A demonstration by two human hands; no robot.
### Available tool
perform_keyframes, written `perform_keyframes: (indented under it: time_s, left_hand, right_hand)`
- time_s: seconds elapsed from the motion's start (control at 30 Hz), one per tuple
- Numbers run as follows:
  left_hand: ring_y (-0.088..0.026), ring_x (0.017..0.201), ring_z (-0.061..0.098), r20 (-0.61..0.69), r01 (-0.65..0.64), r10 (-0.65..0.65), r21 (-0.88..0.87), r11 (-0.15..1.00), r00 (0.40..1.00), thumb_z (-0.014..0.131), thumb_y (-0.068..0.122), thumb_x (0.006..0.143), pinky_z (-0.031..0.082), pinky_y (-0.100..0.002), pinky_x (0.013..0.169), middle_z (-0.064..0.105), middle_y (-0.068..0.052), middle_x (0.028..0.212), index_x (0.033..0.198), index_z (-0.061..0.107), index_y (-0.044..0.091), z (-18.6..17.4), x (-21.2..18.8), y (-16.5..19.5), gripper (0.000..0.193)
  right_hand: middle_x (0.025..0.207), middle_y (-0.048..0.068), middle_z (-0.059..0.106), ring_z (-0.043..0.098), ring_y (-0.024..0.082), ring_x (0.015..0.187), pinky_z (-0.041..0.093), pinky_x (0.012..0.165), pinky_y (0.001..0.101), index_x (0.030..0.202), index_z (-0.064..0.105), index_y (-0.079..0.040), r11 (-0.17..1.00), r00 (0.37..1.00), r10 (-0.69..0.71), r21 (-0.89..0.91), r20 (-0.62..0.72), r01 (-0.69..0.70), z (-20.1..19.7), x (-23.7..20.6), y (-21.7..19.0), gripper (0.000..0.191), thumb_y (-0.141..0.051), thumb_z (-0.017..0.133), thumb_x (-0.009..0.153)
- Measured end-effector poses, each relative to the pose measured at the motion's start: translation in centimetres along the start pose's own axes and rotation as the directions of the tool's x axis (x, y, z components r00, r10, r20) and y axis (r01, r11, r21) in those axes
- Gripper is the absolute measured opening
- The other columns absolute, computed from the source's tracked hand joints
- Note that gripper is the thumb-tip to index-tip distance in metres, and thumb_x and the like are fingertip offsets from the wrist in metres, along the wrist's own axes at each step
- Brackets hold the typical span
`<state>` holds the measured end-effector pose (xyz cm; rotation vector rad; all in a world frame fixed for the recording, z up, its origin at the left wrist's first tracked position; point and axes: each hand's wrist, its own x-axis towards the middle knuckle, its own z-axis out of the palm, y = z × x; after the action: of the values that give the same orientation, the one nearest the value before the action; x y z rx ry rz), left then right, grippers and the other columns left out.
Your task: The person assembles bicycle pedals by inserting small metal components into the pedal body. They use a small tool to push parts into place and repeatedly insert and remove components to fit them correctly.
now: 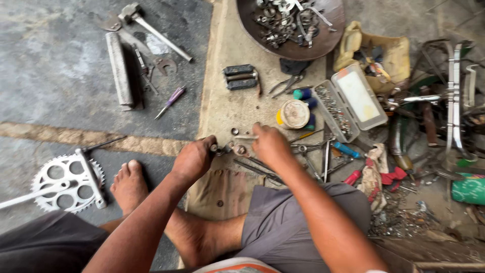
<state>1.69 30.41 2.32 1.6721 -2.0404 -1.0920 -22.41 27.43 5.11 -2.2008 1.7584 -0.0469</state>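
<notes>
The person sits on the ground with both hands over a worn brown mat, which serves as the landmark for everything else. The left hand is curled at the mat's near edge, its fingertips pinched on a small metal part — a short, dark, nut-like piece. The right hand is just beside it, knuckles up and fingers bent down onto the mat; what it grips, if anything, cannot be told from this view. Between the two hands, on the mat, lie a few small round metal pieces, and a single washer sits just beyond them.

Further up the mat rests a black bicycle pedal, with a pair of pliers to its right. Near the right hand stands a round tin with a pale lid. At the mat's far end is a rusty round pan heaped with nuts and fittings. Off the mat's right edge lies an open clear plastic box holding small hardware, then a scatter of wrenches and screwdrivers.

Left of the mat, on grey concrete, lie a hammer, a flat metal bar and a purple-handled screwdriver. Nearer the person on that side sits a silver chainring with its crank arm, close to a bare foot.
</notes>
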Motion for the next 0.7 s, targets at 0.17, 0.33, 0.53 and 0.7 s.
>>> perform_keyframes:
  time_s: [0.17,0.33,0.53,0.7]
  left_hand:
    - [-0.043,0.090,0.069,-0.033,-0.024,0.023,-0.024,0.999,0.999,0.063,0.015,0.089,0.054,-0.053,0.078,0.072,-0.022,0.094,0.110,0.063,0.011,0.3,0.0,-0.3,0.021]
    - [-0.043,0.091,0.069,-0.069,0.006,-0.006,-0.001,1.000,0.998,0.061,0.011,0.093,0.054,-0.053,0.078,0.072,-0.021,0.096,0.108,0.062,0.009,1.2,-0.1,-0.9,0.016]
    - [-0.041,0.093,0.070,-0.073,0.000,0.001,0.015,1.000,0.997,0.061,0.010,0.092,0.056,-0.051,0.079,0.072,-0.020,0.097,0.108,0.061,0.010,1.7,0.1,-1.5,0.016]
    - [-0.039,0.094,0.071,-0.033,0.026,-0.024,0.064,0.998,0.999,0.062,0.013,0.094,0.057,-0.050,0.080,0.072,-0.018,0.099,0.110,0.061,0.010,1.3,0.1,-1.2,0.016]
  right_hand:
    - [0.103,0.017,0.070,0.066,0.038,0.098,0.053,0.084,0.0456,0.108,0.068,-0.004,0.929,0.929,-0.241,0.210,-0.282,0.305,-4.2,-0.3,-3.4,0.024,-0.013,0.075,0.087]
    - [0.099,0.012,0.068,0.063,0.032,0.098,0.050,0.090,0.0449,0.097,0.069,-0.003,0.907,0.907,-0.420,-0.041,-0.029,0.419,-3.1,0.6,-7.9,0.022,-0.017,0.078,0.083]
    - [0.098,0.009,0.068,0.062,0.031,0.099,0.049,0.092,0.0454,0.099,0.070,-0.005,0.891,0.891,-0.453,-0.029,-0.025,0.453,-0.7,0.4,-7.7,0.021,-0.013,0.077,0.080]
    - [0.096,0.009,0.070,0.064,0.032,0.098,0.049,0.091,0.0460,0.098,0.072,-0.007,0.908,0.908,-0.418,0.015,-0.019,0.418,0.1,0.8,-7.0,0.020,-0.015,0.078,0.081]
